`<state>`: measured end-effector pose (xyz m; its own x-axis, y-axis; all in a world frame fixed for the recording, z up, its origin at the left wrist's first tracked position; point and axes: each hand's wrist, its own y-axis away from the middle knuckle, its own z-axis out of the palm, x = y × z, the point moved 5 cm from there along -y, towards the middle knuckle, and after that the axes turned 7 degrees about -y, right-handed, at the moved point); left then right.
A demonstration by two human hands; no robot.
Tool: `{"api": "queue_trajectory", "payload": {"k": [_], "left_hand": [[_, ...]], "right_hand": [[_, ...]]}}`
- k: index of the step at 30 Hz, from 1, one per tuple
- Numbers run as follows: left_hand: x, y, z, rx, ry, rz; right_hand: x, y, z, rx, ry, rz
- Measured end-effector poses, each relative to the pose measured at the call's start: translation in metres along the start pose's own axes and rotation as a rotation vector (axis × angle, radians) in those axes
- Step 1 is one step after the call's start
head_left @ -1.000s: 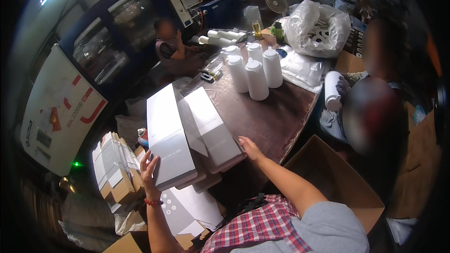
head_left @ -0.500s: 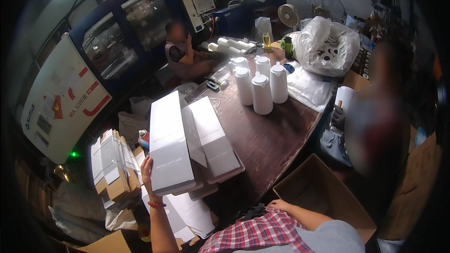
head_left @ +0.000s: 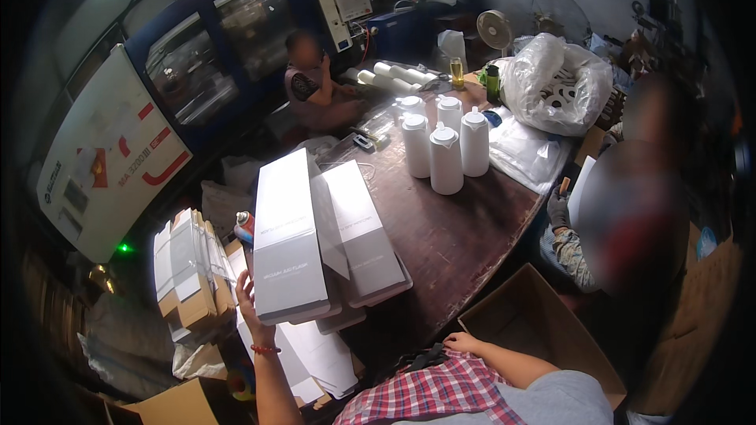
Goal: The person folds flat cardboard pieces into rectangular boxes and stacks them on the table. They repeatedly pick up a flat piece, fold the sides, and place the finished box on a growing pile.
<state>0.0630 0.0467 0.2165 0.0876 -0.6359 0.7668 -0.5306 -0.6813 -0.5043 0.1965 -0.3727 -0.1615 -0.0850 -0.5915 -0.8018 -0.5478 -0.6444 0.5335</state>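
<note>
My left hand (head_left: 252, 304), a red bead bracelet at its wrist, is raised with fingers apart beside the near left edge of a white and grey carton (head_left: 287, 256). Whether the fingertips touch the carton I cannot tell. A second such carton (head_left: 361, 236) lies to its right, with further cartons underneath, at the table's left end. Against the plaid apron (head_left: 429, 386) at my waist rests my right hand (head_left: 463, 343), its fingers lying flat and nothing visible in them. Several white vacuum jugs (head_left: 446, 161) stand upright farther back on the brown table (head_left: 441, 228).
An open cardboard box (head_left: 535, 315) stands right of my waist. Bundled flat cartons (head_left: 193, 267) and a spray can (head_left: 245, 224) are at left. A co-worker (head_left: 638, 205) at right holds a white sheet; another person (head_left: 315, 90) sits beyond the table. A plastic bag (head_left: 555, 83) bulges behind.
My left hand has shifted slightly down and left along the carton's edge, its fingers spreading. The co-worker at right has moved the arm and the white sheet. My right hand has barely moved.
</note>
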Motion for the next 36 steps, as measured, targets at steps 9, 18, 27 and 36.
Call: {"api": "queue_trajectory", "payload": {"k": [9, 18, 27, 36], "left_hand": [[-0.061, 0.064, -0.045, 0.014, -0.226, -0.185], [-0.162, 0.198, -0.133, -0.044, -0.983, -0.823], [-0.188, 0.260, -0.129, -0.102, -0.839, -0.911], [-0.174, 0.267, -0.130, -0.093, -0.748, -0.739]], "right_hand": [[-0.006, -0.004, 0.003, -0.053, -0.025, -0.010], [-0.171, -0.010, 0.092, -0.570, 0.037, -0.348], [-0.221, -0.043, 0.191, -0.420, -0.075, -0.440], [-0.202, -0.058, 0.209, -0.439, -0.179, -0.163]]}}
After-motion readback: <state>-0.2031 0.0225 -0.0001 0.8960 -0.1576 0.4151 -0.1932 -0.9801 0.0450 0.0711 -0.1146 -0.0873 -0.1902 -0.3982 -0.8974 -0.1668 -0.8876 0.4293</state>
